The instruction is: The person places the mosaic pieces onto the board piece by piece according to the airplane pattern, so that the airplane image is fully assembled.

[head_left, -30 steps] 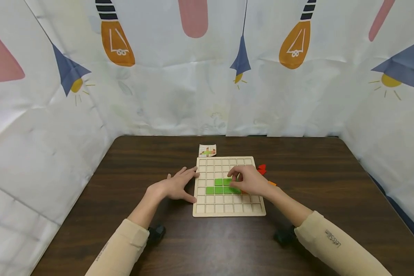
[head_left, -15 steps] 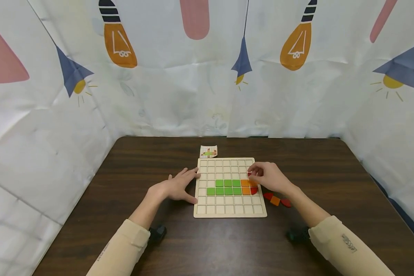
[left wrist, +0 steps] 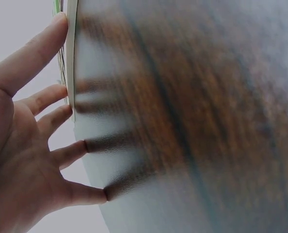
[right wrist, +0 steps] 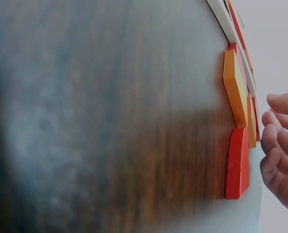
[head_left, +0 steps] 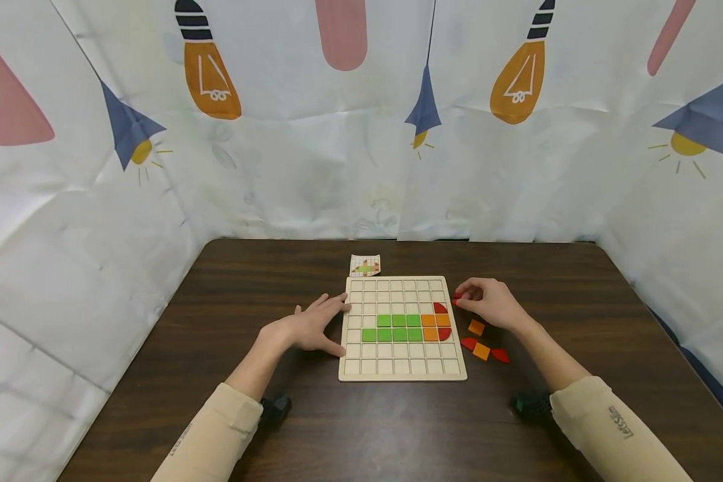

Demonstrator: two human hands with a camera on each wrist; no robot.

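A pale wooden grid board (head_left: pixel 361 367) lies on the table, bearing rows of green squares (head_left: pixel 399 334), orange squares (head_left: pixel 429 333) and red rounded pieces (head_left: pixel 444 333) at its right. My left hand (head_left: pixel 306 327) rests at the board's left edge, fingers spread; in the left wrist view its thumb and fingertips touch the edge and the table. Just off the board's right side, my right hand (head_left: pixel 491 302) pinches at a small red piece (head_left: pixel 456 296) between thumb and fingertips; most of that piece is hidden. Curled fingers of the right hand (right wrist: pixel 282 145) show in the right wrist view.
Loose orange squares (head_left: pixel 476 327) and red pieces (head_left: pixel 500 355) lie on the dark table (head_left: pixel 397 428) right of the board. A small pattern card (head_left: pixel 365 266) lies behind the board's far left corner. A printed curtain (head_left: pixel 313 167) encloses the table.
My right hand has moved right, from over the green squares across the orange and red pieces to the red piece beside the board. The left hand stays at the board's edge.
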